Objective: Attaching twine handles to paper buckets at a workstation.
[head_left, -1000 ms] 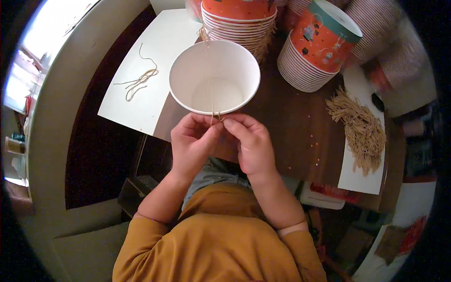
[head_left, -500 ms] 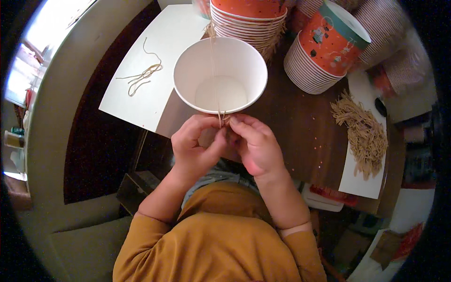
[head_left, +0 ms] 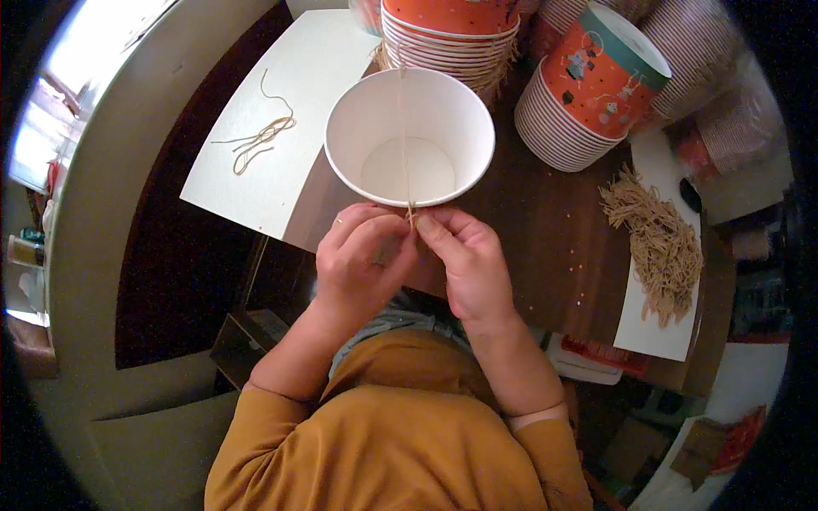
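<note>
A white-lined paper bucket [head_left: 358, 136] stands before me with its open mouth facing up. Thin tan string [head_left: 406, 145] stretches across that mouth from the far rim to the near one. At the near rim, my left hand [head_left: 362, 260] pinches the string between thumb and fingers. My right hand [head_left: 473, 260] grips it just beside, thumb pressed on the forefinger. The two sets of fingertips nearly touch, and the string's ends are mostly hidden among them.
Behind the bucket rises a stack of orange-printed buckets [head_left: 452, 51]; another stack [head_left: 571, 111] stands upside down to its right. A heap of tan strings [head_left: 660, 247] lies on a white sheet [head_left: 635, 328] at right. Loose strings [head_left: 264, 132] rest on a white board [head_left: 230, 183] at left.
The bucket has shifted slightly right. My left hand has moved a little right and its fingers have drawn together at the string; the loop between them is no longer visible.
</note>
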A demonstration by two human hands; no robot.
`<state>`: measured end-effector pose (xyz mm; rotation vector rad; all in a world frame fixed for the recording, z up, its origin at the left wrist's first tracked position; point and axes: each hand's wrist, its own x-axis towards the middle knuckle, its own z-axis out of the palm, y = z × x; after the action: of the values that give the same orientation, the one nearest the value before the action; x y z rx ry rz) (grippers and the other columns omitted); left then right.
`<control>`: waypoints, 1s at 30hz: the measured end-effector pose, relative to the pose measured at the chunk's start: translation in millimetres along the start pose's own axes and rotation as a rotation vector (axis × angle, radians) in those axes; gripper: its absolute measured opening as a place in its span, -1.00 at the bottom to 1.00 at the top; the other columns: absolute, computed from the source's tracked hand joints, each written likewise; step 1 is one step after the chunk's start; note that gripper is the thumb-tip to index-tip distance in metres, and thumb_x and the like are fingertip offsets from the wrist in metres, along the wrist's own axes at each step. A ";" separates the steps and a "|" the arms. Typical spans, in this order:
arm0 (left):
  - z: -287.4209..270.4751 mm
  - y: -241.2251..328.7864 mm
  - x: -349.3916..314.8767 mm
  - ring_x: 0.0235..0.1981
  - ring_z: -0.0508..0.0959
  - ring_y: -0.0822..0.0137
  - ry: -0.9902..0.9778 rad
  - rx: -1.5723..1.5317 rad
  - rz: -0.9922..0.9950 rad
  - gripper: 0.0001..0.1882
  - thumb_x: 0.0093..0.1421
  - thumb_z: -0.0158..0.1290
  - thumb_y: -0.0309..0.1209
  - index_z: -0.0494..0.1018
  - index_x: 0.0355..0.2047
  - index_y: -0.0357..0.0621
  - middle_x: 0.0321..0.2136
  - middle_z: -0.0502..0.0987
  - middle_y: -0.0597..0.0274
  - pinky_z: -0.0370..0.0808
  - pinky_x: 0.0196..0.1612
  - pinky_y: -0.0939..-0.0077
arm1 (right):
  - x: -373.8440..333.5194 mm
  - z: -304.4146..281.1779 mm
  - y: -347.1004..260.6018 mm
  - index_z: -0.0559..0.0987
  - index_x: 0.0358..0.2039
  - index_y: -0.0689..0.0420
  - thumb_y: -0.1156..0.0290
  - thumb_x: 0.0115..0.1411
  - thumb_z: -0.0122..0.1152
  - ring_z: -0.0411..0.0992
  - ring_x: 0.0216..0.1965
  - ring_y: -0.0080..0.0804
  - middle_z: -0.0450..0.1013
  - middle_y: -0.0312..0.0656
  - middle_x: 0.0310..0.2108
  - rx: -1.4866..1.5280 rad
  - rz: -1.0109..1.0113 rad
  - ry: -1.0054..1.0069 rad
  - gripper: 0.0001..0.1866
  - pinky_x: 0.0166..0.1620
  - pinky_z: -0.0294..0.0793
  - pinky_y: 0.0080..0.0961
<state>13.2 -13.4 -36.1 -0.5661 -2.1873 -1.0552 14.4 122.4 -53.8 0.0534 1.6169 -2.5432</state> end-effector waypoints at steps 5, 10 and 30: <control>-17.5 2.0 6.9 -0.43 0.45 0.59 -0.282 -0.785 -0.820 -0.94 0.05 0.09 -0.59 0.44 -0.43 -0.27 -0.47 0.49 0.37 0.41 -0.39 0.72 | -2.6 -1.1 -5.8 0.56 -0.38 0.23 0.40 0.16 0.18 0.44 -0.35 -0.43 0.49 -0.19 -0.39 -0.376 -0.295 0.071 -0.85 -0.27 0.42 -0.52; -11.2 -16.3 1.4 -0.41 0.48 0.57 -0.291 -1.145 -0.949 -0.93 0.10 0.04 -0.56 0.43 -0.37 -0.25 -0.43 0.50 0.32 0.43 -0.32 0.73 | -2.1 1.2 -12.8 0.52 -0.42 0.25 0.44 0.13 0.18 0.44 -0.34 -0.22 0.42 -0.08 -0.39 -0.603 -0.540 0.087 -0.87 -0.27 0.42 -0.43; -9.3 -1.9 -2.5 -0.37 0.52 0.36 -0.110 -0.409 -0.302 -0.87 -0.03 0.10 -0.66 0.43 -0.43 -0.26 -0.40 0.50 0.19 0.47 -0.30 0.55 | 0.7 -2.1 -10.1 0.55 -0.42 0.25 0.45 0.10 0.18 0.43 -0.34 -0.47 0.46 -0.18 -0.38 -0.335 -0.223 0.056 -0.89 -0.26 0.40 -0.58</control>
<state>17.1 -22.3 -34.5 -0.4855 -2.2061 -1.6911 12.3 128.5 -45.7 -0.0942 2.1579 -2.3975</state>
